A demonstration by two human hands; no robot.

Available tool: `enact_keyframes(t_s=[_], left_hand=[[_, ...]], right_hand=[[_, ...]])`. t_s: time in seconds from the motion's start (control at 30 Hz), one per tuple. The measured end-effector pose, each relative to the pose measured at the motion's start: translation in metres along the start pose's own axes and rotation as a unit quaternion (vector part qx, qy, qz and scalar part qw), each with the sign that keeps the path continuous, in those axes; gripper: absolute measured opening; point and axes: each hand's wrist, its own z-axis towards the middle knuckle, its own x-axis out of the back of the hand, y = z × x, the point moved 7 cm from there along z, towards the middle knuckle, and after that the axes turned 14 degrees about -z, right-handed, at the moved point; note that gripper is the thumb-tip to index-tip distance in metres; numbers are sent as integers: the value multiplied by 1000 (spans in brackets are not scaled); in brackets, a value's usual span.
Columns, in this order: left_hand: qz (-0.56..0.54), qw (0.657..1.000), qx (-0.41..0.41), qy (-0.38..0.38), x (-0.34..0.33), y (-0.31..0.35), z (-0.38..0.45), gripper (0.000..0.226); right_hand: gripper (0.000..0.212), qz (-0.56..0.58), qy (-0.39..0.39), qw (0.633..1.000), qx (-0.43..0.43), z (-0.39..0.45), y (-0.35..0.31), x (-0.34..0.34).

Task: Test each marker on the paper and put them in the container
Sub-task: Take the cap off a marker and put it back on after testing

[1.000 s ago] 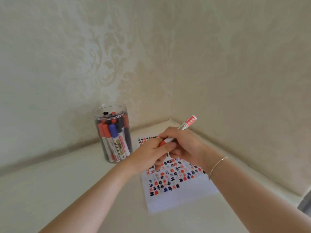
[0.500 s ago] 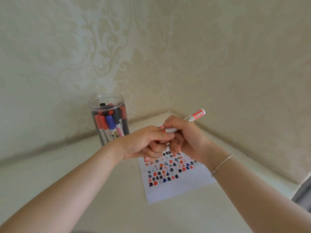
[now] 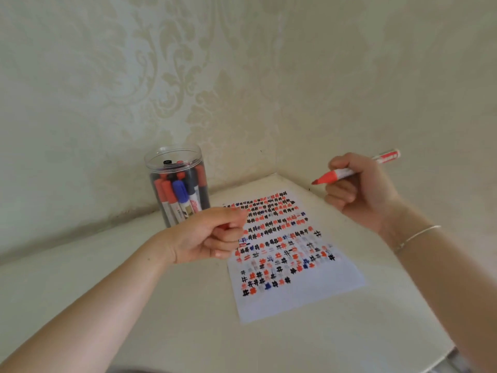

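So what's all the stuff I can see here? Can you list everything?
Red marker: one, red tip bare, white barrel, held above the table's far right.
Paper: one, white, rows of red, black and blue marks, flat on the table.
Container: one, clear, upright in the corner, left of the paper.
Markers in container: several, red, blue and black; exact count unclear.
Table: one, cream.
Wall: cream, patterned.
Bracelet: one, thin, on the right wrist.
Left hand: curled round something red, probably the cap.
Right hand: grips the red marker.

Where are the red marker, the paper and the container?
red marker (image 3: 344,173), head view, barrel near the tip
paper (image 3: 309,300), head view, blank lower part
container (image 3: 172,157), head view, clear upper wall
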Motion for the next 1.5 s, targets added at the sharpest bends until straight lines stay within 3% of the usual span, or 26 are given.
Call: enact_keyframes(t_s=[0.1,0.23,0.3,0.53,0.77,1.17,1.33,1.5], left_hand=[[218,968,-5,122,11,-7,20,36],[500,828,-56,247,10,-10,48,30],[538,790,-81,282,8,-15,56,31],[607,719,-109,321,5,-26,65,39],[604,717,-122,325,15,-27,69,40],[606,716,-136,320,19,-26,71,41],[605,718,-134,319,22,-28,72,41],[601,720,-133,320,23,-27,72,41]], right_hand=[[26,-119,-14,992,-38,-2,37,-6],[17,-173,-37,981,-78,-12,80,-17],[12,-235,-8,970,-61,-16,89,-15],[18,-325,151,933,-16,-25,103,2],[39,-372,144,917,-22,-25,106,-2],[39,-439,154,885,23,-25,104,-6],[35,-396,130,909,-2,-25,104,-6],[39,-434,144,889,16,-24,106,-8]])
